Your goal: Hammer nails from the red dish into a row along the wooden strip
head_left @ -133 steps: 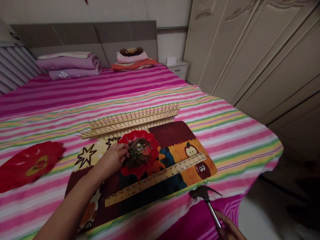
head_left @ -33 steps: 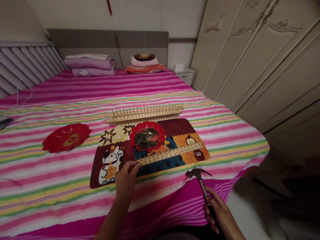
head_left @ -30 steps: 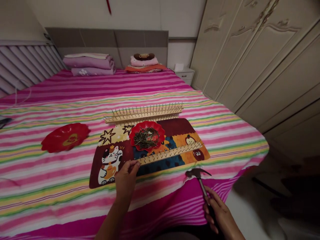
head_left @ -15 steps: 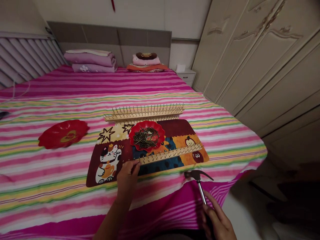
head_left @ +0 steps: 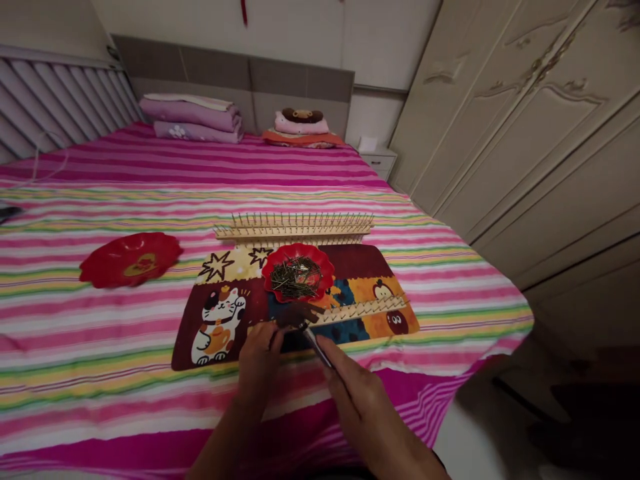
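Right hand (head_left: 357, 390) closed round black-headed, metal-shafted claw hammer (head_left: 299, 317); left hand (head_left: 259, 348) curled, contents unclear, near left end of pale wooden nail-studded strip (head_left: 353, 312).

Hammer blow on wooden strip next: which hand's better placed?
Right, likely: the right hand grips the hammer, its head by the wooden strip. The left hand is beside the head; whether it holds anything is unclear.

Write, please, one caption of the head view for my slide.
Right hand holds a hammer near the left hand at a nail-studded strip.
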Tool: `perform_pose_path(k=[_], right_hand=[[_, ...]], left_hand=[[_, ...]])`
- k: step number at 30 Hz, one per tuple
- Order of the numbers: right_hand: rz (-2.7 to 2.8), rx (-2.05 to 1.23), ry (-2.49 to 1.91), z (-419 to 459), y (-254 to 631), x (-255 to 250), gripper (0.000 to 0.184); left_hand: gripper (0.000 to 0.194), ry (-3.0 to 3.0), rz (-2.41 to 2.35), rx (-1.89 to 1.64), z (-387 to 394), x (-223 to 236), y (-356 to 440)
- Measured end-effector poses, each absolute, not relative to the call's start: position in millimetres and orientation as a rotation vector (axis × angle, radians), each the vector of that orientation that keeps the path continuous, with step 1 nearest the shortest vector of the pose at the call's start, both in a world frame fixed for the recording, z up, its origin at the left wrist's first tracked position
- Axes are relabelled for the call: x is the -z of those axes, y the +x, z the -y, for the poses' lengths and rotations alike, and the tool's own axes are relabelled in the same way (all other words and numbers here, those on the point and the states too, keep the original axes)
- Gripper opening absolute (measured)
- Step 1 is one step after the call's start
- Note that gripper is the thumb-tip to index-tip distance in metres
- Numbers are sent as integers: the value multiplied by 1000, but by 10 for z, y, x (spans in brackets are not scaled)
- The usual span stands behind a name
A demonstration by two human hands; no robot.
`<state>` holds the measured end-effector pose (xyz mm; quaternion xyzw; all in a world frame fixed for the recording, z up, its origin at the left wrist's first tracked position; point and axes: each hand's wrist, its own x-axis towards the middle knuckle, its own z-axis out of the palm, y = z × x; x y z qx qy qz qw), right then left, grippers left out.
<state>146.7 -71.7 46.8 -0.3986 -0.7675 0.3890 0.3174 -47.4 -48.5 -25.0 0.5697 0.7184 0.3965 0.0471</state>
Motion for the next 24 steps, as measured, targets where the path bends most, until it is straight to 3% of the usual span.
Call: perform_pose_path(k=[4, 18, 24], right_hand=[[2226, -888, -1047, 669, 1399, -447, 50], [2002, -1072, -1146, 887, 1777, -330, 45], [2096, -901, -1021, 699, 1483, -414, 45]], left_hand=[[17, 1734, -2180, -1170, 493, 251, -496], [21, 1759, -2140, -1273, 487, 309, -482], [21, 1821, -2143, -1271, 491, 300, -487]])
